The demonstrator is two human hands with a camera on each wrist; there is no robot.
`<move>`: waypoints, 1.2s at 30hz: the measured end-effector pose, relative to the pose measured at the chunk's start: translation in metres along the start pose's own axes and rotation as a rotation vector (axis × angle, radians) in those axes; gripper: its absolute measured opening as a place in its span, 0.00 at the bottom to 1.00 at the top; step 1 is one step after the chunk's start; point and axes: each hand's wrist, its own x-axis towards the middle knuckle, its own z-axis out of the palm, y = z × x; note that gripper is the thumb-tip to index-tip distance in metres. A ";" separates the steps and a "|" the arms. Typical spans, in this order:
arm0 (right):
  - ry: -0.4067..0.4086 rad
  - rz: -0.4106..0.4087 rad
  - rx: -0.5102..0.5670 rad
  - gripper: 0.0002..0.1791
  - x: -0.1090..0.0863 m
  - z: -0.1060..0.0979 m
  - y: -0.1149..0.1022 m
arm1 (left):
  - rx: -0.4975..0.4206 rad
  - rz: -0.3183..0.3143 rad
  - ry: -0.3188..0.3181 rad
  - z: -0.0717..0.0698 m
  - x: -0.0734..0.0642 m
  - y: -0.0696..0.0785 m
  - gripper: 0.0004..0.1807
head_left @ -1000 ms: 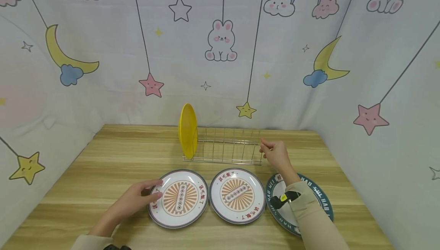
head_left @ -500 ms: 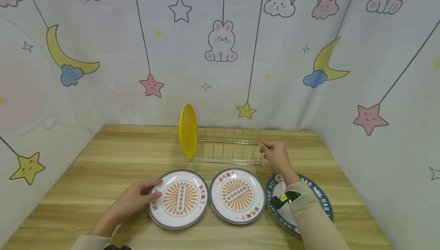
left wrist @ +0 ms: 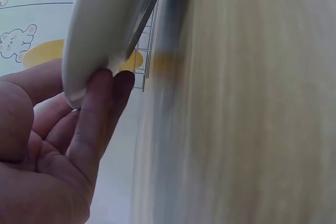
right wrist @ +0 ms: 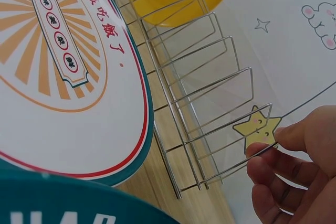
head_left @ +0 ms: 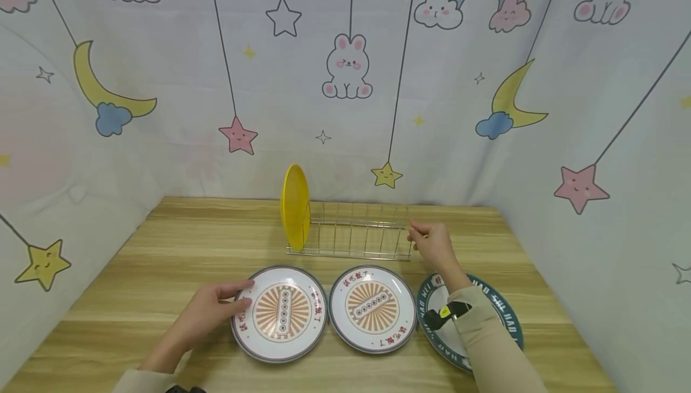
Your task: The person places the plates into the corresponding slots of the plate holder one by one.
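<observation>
My left hand (head_left: 202, 315) grips the left rim of a white plate (head_left: 264, 345) with an orange sunburst print. In the left wrist view, its fingers (left wrist: 94, 108) reach beneath the plate's pale underside (left wrist: 105, 24). At the back, my right hand (head_left: 434, 243) pinches the right end wire of a metal dish rack (head_left: 351, 255) between thumb and fingertips, seen closely in the right wrist view. A yellow plate (head_left: 295, 207) stands upright in the rack's left end. Beside the gripped plate lies a second sunburst plate (head_left: 372, 339).
A larger plate with a green lettered rim (head_left: 504, 309) lies at the right, partly hidden under my right forearm. The wooden table (head_left: 135, 261) ends at a printed cloth backdrop (head_left: 270, 93) behind the rack, with more cloth at both sides.
The left sunburst plate has shifted slightly left and toward me along with my left hand. My right hand stays on the rack's end wire.
</observation>
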 end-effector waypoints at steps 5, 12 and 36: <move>0.001 0.001 -0.001 0.17 -0.001 0.001 0.000 | -0.002 -0.036 0.037 -0.001 0.000 0.003 0.25; 0.003 0.011 -0.016 0.17 -0.001 0.001 0.001 | -0.082 -0.041 0.032 -0.004 -0.001 0.004 0.26; 0.007 0.007 -0.014 0.17 0.000 0.001 0.002 | -0.176 0.055 0.174 -0.016 -0.006 0.019 0.22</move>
